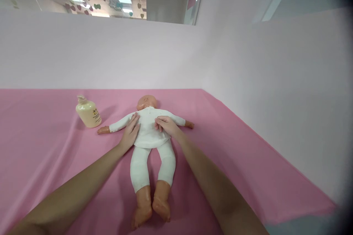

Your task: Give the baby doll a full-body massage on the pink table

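A desk draped in smooth pink cloth (234,147) is backed by pale pink partition walls (110,51). At its middle, a plastic baby doll in a white knitted top and leggings (150,143) lies with its head towards 12 o'clock. The left hand (130,132) is laid flat, fingers spread open, on the doll's side; the right hand (167,125) is curled, pinching the top's fabric at the chest. The garment is best worked gently while the torso is steadied. A cream lotion pump bottle (88,114) stands at 10 o'clock.

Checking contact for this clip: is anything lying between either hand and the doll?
Nothing visible does. The left hand lies flat on the doll at its chest, the right hand touches its white top, and the cream bottle stands apart by the doll's outstretched arm.
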`<state>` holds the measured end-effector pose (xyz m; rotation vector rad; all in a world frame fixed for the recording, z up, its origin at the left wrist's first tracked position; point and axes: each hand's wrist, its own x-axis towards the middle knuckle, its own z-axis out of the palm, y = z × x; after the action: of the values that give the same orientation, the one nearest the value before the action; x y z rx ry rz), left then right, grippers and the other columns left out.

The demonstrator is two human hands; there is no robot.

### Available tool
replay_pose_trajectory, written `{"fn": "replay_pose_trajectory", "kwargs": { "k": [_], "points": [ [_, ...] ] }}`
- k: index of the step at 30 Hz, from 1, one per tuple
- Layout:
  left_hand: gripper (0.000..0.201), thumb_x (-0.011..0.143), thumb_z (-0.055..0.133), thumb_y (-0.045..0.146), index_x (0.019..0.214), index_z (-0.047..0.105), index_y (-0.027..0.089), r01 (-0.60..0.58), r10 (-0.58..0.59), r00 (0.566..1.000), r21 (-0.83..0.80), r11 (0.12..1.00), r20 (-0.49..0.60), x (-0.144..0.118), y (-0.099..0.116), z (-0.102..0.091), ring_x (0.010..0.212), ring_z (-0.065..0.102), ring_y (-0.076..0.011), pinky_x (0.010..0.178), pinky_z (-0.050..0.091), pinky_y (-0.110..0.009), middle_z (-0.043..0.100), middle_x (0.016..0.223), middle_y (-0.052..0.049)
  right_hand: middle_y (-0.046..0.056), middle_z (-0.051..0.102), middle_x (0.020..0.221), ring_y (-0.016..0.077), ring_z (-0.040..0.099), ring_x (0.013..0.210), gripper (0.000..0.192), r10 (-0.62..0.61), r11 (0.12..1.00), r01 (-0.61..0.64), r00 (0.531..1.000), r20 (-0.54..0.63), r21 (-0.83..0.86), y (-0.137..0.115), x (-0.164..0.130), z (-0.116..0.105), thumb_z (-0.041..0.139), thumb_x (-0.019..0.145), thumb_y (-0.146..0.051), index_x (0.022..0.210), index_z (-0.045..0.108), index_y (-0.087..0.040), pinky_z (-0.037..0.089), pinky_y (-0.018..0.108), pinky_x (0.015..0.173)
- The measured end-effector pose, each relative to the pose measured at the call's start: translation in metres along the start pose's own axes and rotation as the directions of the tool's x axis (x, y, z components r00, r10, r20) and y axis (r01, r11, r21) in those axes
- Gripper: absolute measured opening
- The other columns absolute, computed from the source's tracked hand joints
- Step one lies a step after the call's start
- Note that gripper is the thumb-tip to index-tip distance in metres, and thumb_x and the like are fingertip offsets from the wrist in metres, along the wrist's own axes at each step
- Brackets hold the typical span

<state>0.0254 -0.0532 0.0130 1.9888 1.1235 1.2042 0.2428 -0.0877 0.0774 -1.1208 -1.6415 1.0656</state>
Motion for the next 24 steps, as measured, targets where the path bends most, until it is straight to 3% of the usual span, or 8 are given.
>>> {"fn": "replay_pose_trajectory", "kwargs": {
  "k": [2, 4, 7, 10, 14, 19, 24],
  "points": [
    [0.041, 0.099, 0.040, 0.039, 0.129, 0.064, 0.024, -0.184, 0.183, 0.981, 0.007, 0.983, 0.060, -0.003, 0.007, -0.002, 0.146, 0.036, -0.0251, 0.123, 0.022, -0.053, 0.056, 0.145, -0.007, 0.003, 0.065, 0.074, 0.0141, 0.058, 0.068, 0.031, -0.098, 0.994, 0.098, 0.995, 0.009, -0.038, 0.002, 0.001, 0.004, 0.051, 0.091, -0.040, 0.072, 0.063, -0.018, 0.047, 0.029, 0.073],
    [0.036, 0.099, 0.042, 0.035, 0.111, 0.074, 0.024, -0.355, 0.351, 0.921, -0.008, 0.935, 0.171, -0.006, 0.012, -0.003, 0.135, 0.052, -0.0258, 0.120, 0.028, -0.054, 0.072, 0.122, -0.006, 0.005, 0.067, 0.088, 0.0172, 0.061, 0.089, 0.030, -0.215, 0.968, 0.218, 0.976, 0.038, -0.127, 0.003, 0.001, 0.008, 0.051, 0.093, -0.038, 0.078, 0.067, -0.018, 0.047, 0.032, 0.089],
    [0.033, 0.097, 0.046, 0.031, 0.097, 0.078, 0.024, -0.471, 0.471, 0.851, -0.062, 0.880, 0.233, -0.007, 0.016, -0.002, 0.115, 0.066, -0.0255, 0.108, 0.043, -0.050, 0.078, 0.101, -0.006, 0.006, 0.066, 0.101, 0.0198, 0.059, 0.105, 0.026, -0.323, 0.875, 0.343, 0.939, 0.118, -0.341, 0.007, 0.001, 0.015, 0.051, 0.095, -0.035, 0.092, 0.072, -0.021, 0.040, 0.038, 0.105],
    [0.034, 0.096, 0.046, 0.030, 0.093, 0.079, 0.023, -0.461, 0.466, 0.859, -0.076, 0.884, 0.212, -0.007, 0.017, 0.000, 0.109, 0.066, -0.0257, 0.099, 0.049, -0.047, 0.078, 0.098, -0.007, 0.007, 0.062, 0.121, 0.0214, 0.053, 0.121, 0.027, -0.321, 0.761, 0.371, 0.928, 0.188, -0.532, 0.010, -0.001, 0.019, 0.048, 0.098, -0.035, 0.112, 0.070, -0.025, 0.031, 0.045, 0.114],
    [0.035, 0.096, 0.044, 0.028, 0.092, 0.079, 0.022, -0.393, 0.404, 0.889, -0.092, 0.915, 0.218, -0.005, 0.019, 0.001, 0.111, 0.063, -0.0265, 0.099, 0.048, -0.047, 0.077, 0.097, -0.007, 0.005, 0.039, 0.156, 0.0247, 0.025, 0.149, 0.037, -0.211, 0.713, 0.304, 0.952, 0.220, -0.632, 0.011, -0.002, 0.020, 0.039, 0.102, -0.041, 0.128, 0.061, -0.028, 0.018, 0.049, 0.122],
    [0.036, 0.098, 0.043, 0.030, 0.093, 0.077, 0.020, -0.331, 0.353, 0.908, -0.131, 0.935, 0.227, -0.004, 0.020, 0.003, 0.114, 0.061, -0.0257, 0.103, 0.047, -0.047, 0.073, 0.110, -0.009, -0.001, 0.028, 0.164, 0.0237, 0.011, 0.155, 0.045, -0.125, 0.725, 0.256, 0.962, 0.244, -0.640, 0.010, -0.001, 0.019, 0.028, 0.104, -0.046, 0.138, 0.053, -0.031, 0.009, 0.049, 0.124],
    [0.031, 0.096, 0.046, 0.031, 0.107, 0.073, 0.021, -0.317, 0.323, 0.920, -0.061, 0.946, 0.221, -0.004, 0.016, 0.005, 0.134, 0.050, -0.0272, 0.117, 0.034, -0.052, 0.072, 0.120, -0.008, -0.003, 0.017, 0.167, 0.0240, 0.005, 0.156, 0.051, -0.050, 0.707, 0.149, 0.986, 0.161, -0.691, 0.013, -0.001, 0.018, 0.022, 0.104, -0.049, 0.146, 0.045, -0.032, 0.006, 0.050, 0.124]
  ]
}}
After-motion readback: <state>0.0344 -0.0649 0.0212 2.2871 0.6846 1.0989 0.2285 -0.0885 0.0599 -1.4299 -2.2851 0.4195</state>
